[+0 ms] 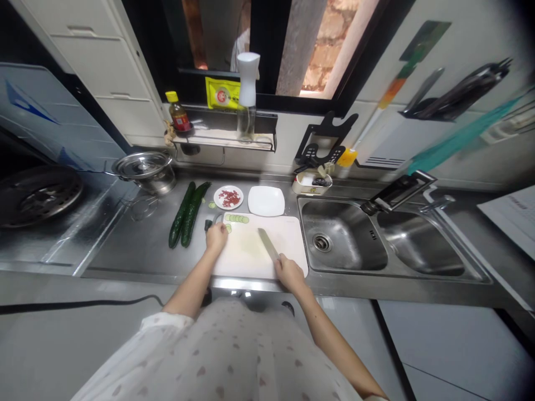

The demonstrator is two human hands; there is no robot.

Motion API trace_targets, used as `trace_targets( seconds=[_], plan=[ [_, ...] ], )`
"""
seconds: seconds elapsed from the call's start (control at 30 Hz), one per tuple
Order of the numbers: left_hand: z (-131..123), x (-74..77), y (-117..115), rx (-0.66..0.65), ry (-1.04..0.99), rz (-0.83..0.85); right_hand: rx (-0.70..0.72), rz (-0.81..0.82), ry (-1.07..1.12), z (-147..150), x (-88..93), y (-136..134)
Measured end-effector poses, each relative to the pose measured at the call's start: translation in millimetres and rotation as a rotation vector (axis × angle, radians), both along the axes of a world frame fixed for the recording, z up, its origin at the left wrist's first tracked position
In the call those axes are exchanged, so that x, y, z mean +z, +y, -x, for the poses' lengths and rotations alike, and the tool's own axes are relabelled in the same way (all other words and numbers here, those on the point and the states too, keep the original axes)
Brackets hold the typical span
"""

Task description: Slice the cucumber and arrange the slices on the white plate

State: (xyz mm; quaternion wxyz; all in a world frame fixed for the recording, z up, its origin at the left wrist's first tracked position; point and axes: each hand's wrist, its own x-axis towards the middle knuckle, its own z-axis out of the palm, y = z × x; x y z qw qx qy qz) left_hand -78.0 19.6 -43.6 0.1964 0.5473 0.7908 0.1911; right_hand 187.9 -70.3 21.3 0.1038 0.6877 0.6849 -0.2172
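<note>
My right hand (289, 273) is wrapped round the handle of a kitchen knife (268, 244), its blade pointing up and left over the white cutting board (288, 236). At the board's left edge, my left hand (216, 237) is closed, its fingertips pinching a pale cucumber slice (228, 228). Just above those fingers, a row of overlapping cucumber slices (237, 219) lies on the board. A dark green cucumber end (208, 224) sits beside the left hand. Two whole cucumbers (187, 217) lie farther left on the steel counter.
Behind the board stand a plate of small red pieces (229, 197) and a white square plate (266, 201). A double sink (343, 234) is to the right. A lidded steel pot (148, 170) stands at back left, below a shelf (225, 139) with bottles.
</note>
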Motion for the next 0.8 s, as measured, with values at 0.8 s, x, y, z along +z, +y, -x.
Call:
trace_targets(
  seconds=[0.8],
  plan=[
    [-31, 15.3, 21, -0.168, -0.030, -0.087, -0.001, 0.003, -0.028, 2, -1.4, -1]
  ],
)
